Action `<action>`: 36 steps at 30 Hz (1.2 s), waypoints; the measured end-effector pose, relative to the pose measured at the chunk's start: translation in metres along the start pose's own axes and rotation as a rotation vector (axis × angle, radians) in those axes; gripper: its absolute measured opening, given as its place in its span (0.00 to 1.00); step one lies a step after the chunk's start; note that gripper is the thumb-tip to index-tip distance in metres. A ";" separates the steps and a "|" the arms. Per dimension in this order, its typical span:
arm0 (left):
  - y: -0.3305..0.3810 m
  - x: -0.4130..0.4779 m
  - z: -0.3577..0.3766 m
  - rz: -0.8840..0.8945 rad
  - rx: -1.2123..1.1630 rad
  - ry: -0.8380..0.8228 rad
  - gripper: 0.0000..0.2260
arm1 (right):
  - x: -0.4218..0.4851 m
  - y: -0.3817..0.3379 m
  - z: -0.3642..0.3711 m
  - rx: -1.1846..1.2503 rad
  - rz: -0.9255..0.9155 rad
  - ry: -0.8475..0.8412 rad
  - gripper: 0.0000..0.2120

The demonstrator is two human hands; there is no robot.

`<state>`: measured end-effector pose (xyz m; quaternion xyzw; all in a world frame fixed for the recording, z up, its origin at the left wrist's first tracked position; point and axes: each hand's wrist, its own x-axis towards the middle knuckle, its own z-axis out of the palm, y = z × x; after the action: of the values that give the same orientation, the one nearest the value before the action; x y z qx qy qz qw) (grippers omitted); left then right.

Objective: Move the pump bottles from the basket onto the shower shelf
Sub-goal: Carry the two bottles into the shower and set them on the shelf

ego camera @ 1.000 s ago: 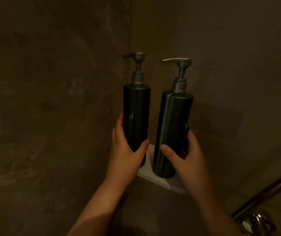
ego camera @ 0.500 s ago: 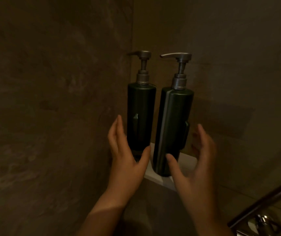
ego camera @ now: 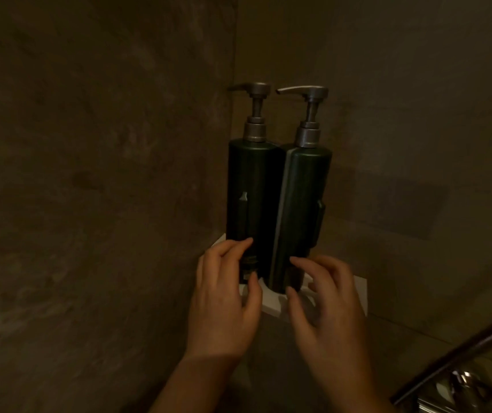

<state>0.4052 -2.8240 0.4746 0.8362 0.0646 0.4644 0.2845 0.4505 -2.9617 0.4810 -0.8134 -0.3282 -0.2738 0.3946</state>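
Pump bottles, two in all, stand upright side by side just beyond your fingers: the left pump bottle [ego camera: 253, 189] ahead of your left hand [ego camera: 223, 296], the right pump bottle [ego camera: 304, 198] ahead of your right hand [ego camera: 328, 311]. Both are dark green with grey pump heads, spouts pointing toward your left-hand side, and their bodies sit so close that they look to be touching. They rest on the white shelf [ego camera: 354, 290], whose front edge shows between your two thumbs and whose bare end runs out past your right hand.

Neither of your hands grips anything. Your left hand is released, fingers loosely bent and spread. The index fingertip lies over the lower front of the left pump bottle and the thumb tip is down near its base. Whether either actually touches the bottle, you cannot tell. Your right hand is likewise slack and holding nothing, its fingers gently curved in front of the foot of the right pump bottle, with contact just as unclear.

Both hands are raised with their backs toward you, fingers aimed up and inward at the bottles. Your forearms rise from the bottom edge and converge on the corner.

Brown stone walls [ego camera: 90, 174] meet behind the bottles. Below and outside your right hand run one dark rail [ego camera: 462, 350] and one chrome fitting [ego camera: 462, 383].
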 end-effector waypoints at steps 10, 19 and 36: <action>-0.012 0.011 0.001 -0.030 0.039 -0.107 0.25 | 0.014 -0.009 0.015 -0.097 -0.030 -0.157 0.24; -0.024 0.026 0.004 -0.057 -0.049 -0.152 0.26 | 0.022 -0.012 0.028 -0.121 -0.023 -0.175 0.24; -0.012 -0.007 -0.016 -0.065 0.164 -0.212 0.27 | -0.010 -0.009 0.008 -0.149 -0.023 -0.260 0.25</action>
<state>0.3903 -2.8104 0.4693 0.8985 0.0990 0.3571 0.2352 0.4389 -2.9537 0.4741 -0.8651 -0.3648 -0.1943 0.2843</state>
